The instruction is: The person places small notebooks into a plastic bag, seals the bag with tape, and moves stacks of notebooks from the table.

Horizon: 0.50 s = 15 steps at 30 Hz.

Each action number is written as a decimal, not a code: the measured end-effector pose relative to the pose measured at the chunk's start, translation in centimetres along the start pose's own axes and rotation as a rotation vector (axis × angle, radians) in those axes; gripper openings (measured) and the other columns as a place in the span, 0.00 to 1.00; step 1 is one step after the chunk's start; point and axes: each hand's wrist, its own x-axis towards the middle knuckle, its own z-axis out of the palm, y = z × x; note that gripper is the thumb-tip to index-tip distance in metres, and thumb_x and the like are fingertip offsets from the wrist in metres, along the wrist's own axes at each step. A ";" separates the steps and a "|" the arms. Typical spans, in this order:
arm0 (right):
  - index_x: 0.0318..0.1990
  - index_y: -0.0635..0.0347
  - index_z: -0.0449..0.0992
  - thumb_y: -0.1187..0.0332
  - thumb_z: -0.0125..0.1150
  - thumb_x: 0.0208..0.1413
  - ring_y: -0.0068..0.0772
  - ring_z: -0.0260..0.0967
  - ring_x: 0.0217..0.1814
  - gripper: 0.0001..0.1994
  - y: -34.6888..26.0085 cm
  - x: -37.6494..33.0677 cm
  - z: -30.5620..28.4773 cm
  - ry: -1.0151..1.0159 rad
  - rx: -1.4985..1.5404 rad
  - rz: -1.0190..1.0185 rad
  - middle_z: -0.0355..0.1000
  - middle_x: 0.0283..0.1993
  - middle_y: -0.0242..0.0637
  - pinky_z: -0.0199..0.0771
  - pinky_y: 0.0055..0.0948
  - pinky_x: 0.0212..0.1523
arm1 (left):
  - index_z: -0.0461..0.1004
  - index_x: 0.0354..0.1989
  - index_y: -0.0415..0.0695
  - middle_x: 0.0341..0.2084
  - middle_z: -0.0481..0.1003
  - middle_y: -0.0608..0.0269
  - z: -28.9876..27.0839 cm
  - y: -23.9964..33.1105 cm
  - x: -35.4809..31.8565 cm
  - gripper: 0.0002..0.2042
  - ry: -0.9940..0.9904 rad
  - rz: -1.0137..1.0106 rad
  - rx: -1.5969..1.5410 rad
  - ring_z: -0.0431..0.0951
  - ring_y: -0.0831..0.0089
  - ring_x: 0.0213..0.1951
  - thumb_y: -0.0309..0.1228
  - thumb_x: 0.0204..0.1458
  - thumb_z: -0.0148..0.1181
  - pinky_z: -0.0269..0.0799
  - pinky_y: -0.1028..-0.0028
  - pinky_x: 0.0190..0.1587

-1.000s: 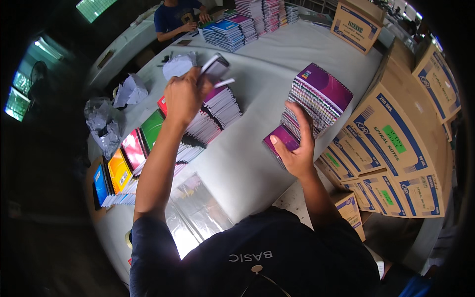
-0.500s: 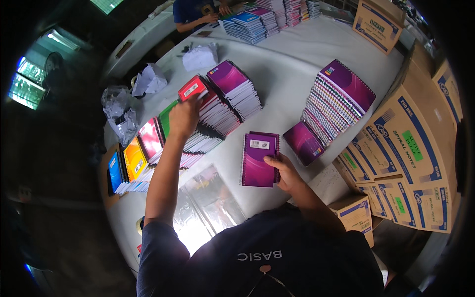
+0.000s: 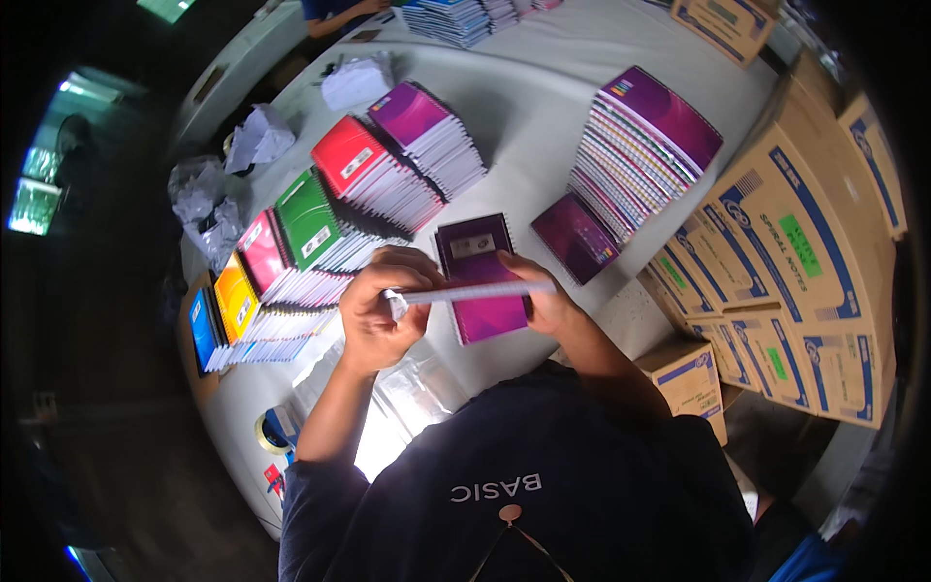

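Note:
My left hand (image 3: pixel 381 308) is closed on one end of a spiral notebook (image 3: pixel 490 290), which is tilted so that its thin white edge faces me; its cover is mostly hidden. Behind it, my right hand (image 3: pixel 543 296) grips purple spiral notebooks (image 3: pixel 485 318) by their right side, thumb on top. The far end of the edge-on notebook reaches the right hand's fingers. Left of the hands runs a row of notebook stacks: purple (image 3: pixel 412 112), red (image 3: pixel 347 155), green (image 3: pixel 308 218), pink (image 3: pixel 262 252), yellow (image 3: pixel 236 296) and blue (image 3: pixel 202 330).
A fanned purple notebook stack (image 3: pixel 664 116) lies at the right, a lone-facing purple notebook (image 3: pixel 577 238) by its near end. Cartons (image 3: pixel 776 233) pile along the right edge. Clear plastic sleeves (image 3: pixel 417 383), a tape roll (image 3: pixel 272 432) and crumpled paper (image 3: pixel 357 82) lie on the table. Another person (image 3: pixel 335 17) works beyond.
My left hand has come back from the red stack with a notebook and holds it over the purple ones. My right hand keeps its hold, and the view has shifted.

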 end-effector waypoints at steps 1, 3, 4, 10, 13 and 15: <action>0.58 0.65 0.62 0.48 0.42 0.61 0.34 0.68 0.54 0.29 0.1 -0.5 0.2 0.005 0.077 0.055 0.67 0.55 0.44 0.69 0.35 0.54 | 0.73 0.30 0.41 0.32 0.76 0.58 -0.6 -0.3 0.4 0.09 -0.160 -0.032 -0.112 0.72 0.60 0.45 0.18 0.38 0.61 0.65 0.63 0.49; 0.60 0.64 0.59 0.39 0.36 0.60 0.35 0.66 0.56 0.35 0.6 -1.5 0.7 -0.075 0.291 0.287 0.64 0.59 0.45 0.67 0.34 0.56 | 0.73 0.29 0.43 0.33 0.76 0.60 -1.6 -1.2 1.4 0.10 -0.422 -0.111 -0.074 0.69 0.58 0.51 0.17 0.37 0.61 0.62 0.60 0.54; 0.60 0.63 0.60 0.45 0.43 0.60 0.34 0.66 0.56 0.31 0.9 -1.9 0.6 -0.091 0.320 0.351 0.65 0.57 0.44 0.67 0.34 0.56 | 0.74 0.29 0.45 0.34 0.76 0.61 -1.6 -1.6 1.5 0.11 -0.524 -0.167 0.069 0.67 0.57 0.54 0.17 0.36 0.61 0.60 0.58 0.56; 0.55 0.64 0.64 0.66 0.58 0.54 0.33 0.71 0.50 0.22 1.9 -3.6 0.2 -0.015 -0.053 0.257 0.70 0.49 0.41 0.73 0.35 0.49 | 0.72 0.49 0.46 0.54 0.65 0.54 -5.3 -2.5 2.8 0.21 -0.201 -0.083 0.986 0.64 0.57 0.57 0.20 0.43 0.59 0.58 0.62 0.58; 0.51 0.64 0.67 0.68 0.58 0.55 0.33 0.73 0.45 0.18 2.6 -3.6 0.5 0.185 -0.040 -0.001 0.72 0.44 0.40 0.75 0.34 0.46 | 0.68 0.54 0.44 0.53 0.67 0.47 -8.7 -4.1 0.5 0.20 0.127 -0.156 1.616 0.68 0.54 0.54 0.32 0.50 0.58 0.63 0.61 0.54; 0.52 0.63 0.66 0.68 0.58 0.54 0.32 0.72 0.47 0.19 2.6 -3.5 0.2 0.168 -0.054 -0.060 0.71 0.46 0.39 0.74 0.34 0.47 | 0.68 0.52 0.42 0.46 0.71 0.47 -9.1 -2.9 0.3 0.20 0.207 -0.323 1.436 0.72 0.53 0.47 0.31 0.50 0.58 0.68 0.62 0.48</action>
